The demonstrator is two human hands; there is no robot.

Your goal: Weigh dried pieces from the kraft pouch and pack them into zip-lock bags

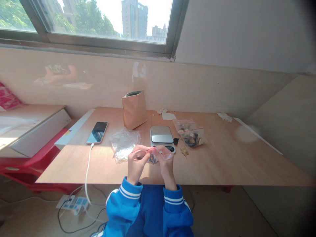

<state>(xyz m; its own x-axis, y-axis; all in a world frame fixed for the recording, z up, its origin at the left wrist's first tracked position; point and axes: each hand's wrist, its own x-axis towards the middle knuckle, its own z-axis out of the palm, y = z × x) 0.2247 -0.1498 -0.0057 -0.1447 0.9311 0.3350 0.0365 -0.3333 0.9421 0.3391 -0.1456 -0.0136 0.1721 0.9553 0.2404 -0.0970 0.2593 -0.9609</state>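
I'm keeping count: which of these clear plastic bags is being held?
The clear plastic bag between the bare left hand and bare right hand. The flat transparent bags to their left and filled transparent bags to their right lie on the brown table.

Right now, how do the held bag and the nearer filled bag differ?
The held bag is pinched by left hand and right hand; the filled bag lies on the table. Hands partly cover the held bag; the filled bag shows dark and pale pieces. Both are clear plastic with reddish edges.

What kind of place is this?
Probably an improvised indoor workspace in a city: a window facing tall buildings, a table by the wall, a power strip below.
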